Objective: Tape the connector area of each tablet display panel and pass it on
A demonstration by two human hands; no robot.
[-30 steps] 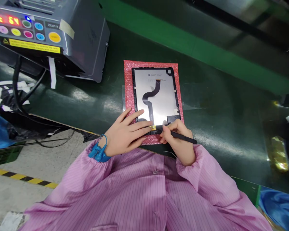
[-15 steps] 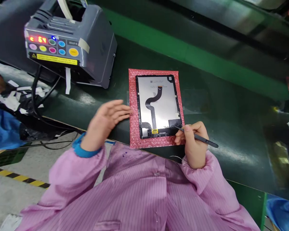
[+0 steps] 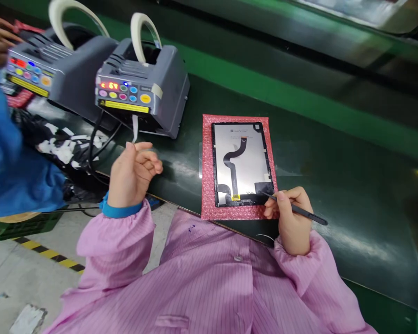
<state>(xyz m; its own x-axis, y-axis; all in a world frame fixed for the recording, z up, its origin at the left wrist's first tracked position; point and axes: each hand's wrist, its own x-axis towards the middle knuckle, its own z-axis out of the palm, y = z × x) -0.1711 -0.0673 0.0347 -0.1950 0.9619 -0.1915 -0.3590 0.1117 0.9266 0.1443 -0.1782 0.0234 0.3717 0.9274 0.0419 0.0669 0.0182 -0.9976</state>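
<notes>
Pinching just its edges suits the tape strip [image 3: 135,125] at half-curled left hand [image 3: 130,174], hold unclear; right hand [image 3: 293,220] clasps tweezers [image 3: 310,215].

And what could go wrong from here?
The tape strip might fold or stick to itself, since the left hand is at its lower end. The tweezers in the right hand point in over the panel, so a slip could scratch it. They might also snag the ribbon cable lying across it.
</notes>
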